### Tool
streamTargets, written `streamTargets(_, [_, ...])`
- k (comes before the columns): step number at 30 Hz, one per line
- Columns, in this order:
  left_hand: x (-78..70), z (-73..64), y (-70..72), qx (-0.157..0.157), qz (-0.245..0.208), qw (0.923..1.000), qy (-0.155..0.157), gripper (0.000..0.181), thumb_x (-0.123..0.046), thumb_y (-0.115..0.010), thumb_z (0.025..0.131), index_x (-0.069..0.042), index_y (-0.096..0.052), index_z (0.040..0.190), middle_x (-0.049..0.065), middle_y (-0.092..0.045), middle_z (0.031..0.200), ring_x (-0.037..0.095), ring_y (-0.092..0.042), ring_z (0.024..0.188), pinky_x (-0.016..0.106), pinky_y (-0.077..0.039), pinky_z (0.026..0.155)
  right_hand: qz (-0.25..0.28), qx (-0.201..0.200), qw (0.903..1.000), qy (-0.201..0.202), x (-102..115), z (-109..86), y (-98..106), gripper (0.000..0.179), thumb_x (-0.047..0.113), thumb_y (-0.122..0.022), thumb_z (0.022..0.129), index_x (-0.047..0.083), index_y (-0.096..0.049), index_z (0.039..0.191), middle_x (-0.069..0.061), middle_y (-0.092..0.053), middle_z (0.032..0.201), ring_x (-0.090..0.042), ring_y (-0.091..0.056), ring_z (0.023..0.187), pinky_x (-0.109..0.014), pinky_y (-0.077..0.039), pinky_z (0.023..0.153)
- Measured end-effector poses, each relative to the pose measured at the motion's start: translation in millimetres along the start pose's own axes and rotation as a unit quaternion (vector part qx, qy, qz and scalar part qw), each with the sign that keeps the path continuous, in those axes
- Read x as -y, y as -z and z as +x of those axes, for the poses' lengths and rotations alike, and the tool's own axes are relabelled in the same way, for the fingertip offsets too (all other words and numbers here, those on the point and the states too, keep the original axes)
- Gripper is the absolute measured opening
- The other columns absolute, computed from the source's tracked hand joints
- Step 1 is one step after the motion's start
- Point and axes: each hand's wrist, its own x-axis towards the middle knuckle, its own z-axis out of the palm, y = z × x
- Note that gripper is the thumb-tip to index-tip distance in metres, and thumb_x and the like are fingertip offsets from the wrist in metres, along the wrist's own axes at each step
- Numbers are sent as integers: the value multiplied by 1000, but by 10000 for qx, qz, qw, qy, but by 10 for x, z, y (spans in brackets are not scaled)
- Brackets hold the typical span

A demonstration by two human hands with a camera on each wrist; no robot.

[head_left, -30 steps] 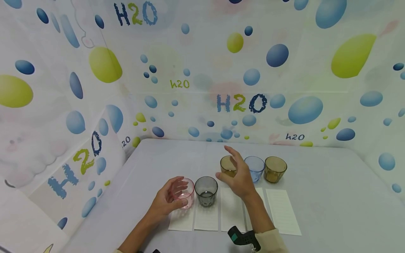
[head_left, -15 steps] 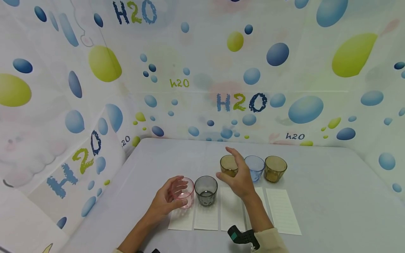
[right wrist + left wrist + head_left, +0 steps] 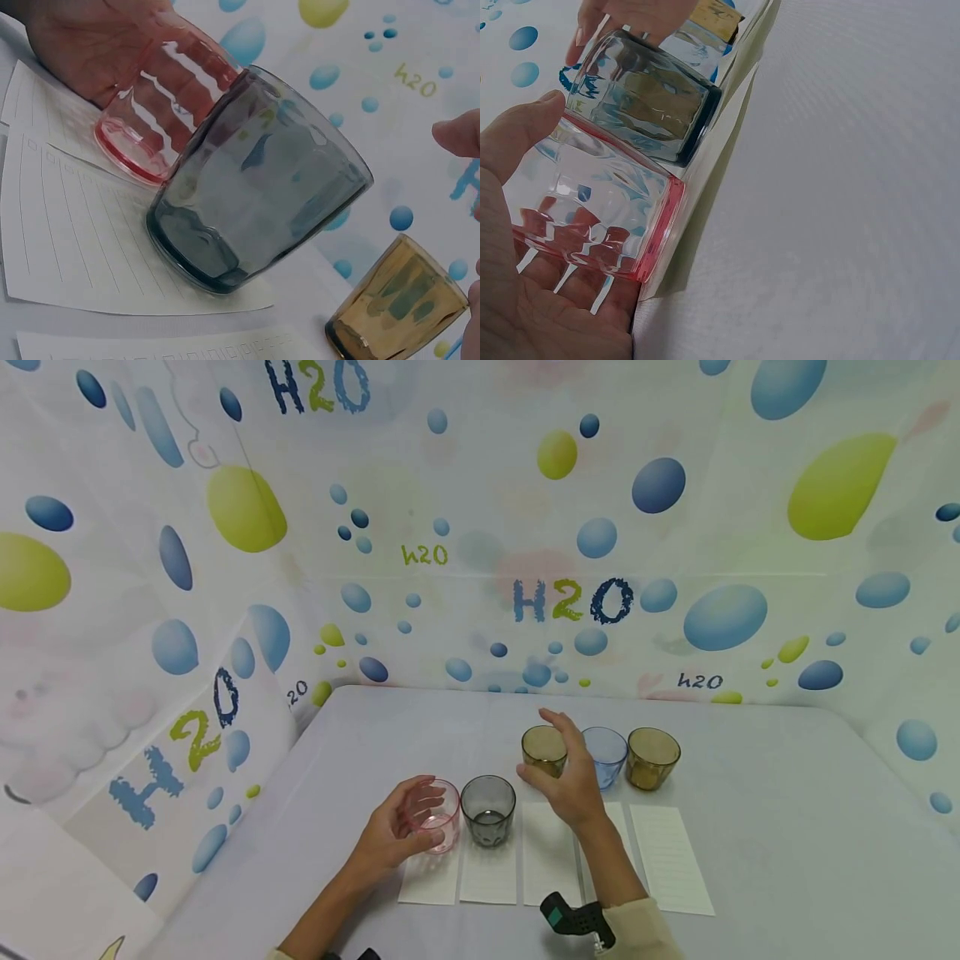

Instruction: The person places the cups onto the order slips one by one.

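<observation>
My left hand [image 3: 393, 831] is curled round a pink-tinted clear glass [image 3: 600, 202]. The fingers show through its wall, and the thumb lies at its near side in the head view. Right beside it stands a grey glass [image 3: 489, 812], upright and untouched. My right hand [image 3: 566, 781] hovers with thumb and fingers spread, in front of an amber glass [image 3: 542, 747] at the back and partly covering it. Nothing is between those fingers. A blue glass [image 3: 609, 760] stands just right of that hand, partly hidden by it, with a second amber glass [image 3: 654, 760] beside it.
Several white paper strips [image 3: 671, 860] lie side by side on the white table [image 3: 780, 827]; the pink and grey glasses stand on the left ones. A printed backdrop [image 3: 480, 510] rises behind the table. A dark device [image 3: 577, 917] is strapped at the right wrist.
My right hand has shifted very slightly to the right, uncovering a bit more of the left amber glass. The left hand and the glasses stay put; the head view tilts slightly.
</observation>
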Motion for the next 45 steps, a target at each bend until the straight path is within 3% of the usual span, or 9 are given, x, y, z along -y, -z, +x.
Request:
streamTargets(10, [1,0,0,-23,55,10000,-28,76,-2,-77,84,-3,-38,150,27,-53,142,46,-51,132,26,-49,105,-8,-77,9998,163,-26,19,18,79,15,-80,80,21,-46,151,-7,-37,161,-30,-13,156,-67,-10,120])
streamTargets(16, [5,-2,-1,-48,65,10000,34,76,-2,-77,84,-4,-39,150,27,-53,142,45,-51,132,26,-49,104,-12,-75,9997,212,-41,26,16,80,16,-80,81,17,-44,152,-5,-37,161,-29,-21,154,-62,-13,121])
streamTargets(26, [-2,4,0,-9,72,10000,-38,76,-2,-76,85,-2,-38,150,26,-53,142,45,-51,132,25,-49,104,-3,-59,10000,79,-18,27,36,80,18,-80,82,22,-42,153,-1,-34,162,-25,-24,153,-60,-17,122])
streamTargets(35, [11,-5,2,-48,99,9999,28,75,-2,-77,85,-6,-40,150,26,-53,142,45,-51,132,24,-49,104,185,-51,9998,-88,-73,27,30,79,16,-79,84,13,-41,153,-6,-33,163,-28,-21,154,-57,-15,124])
streamTargets(45, [-2,1,-2,-9,132,9999,-73,75,-2,-76,85,-2,-38,150,27,-54,142,46,-52,131,24,-50,102,181,-26,9996,-198,-93,14,26,79,17,-78,85,17,-40,154,-5,-32,164,-28,-22,154,-58,-15,124])
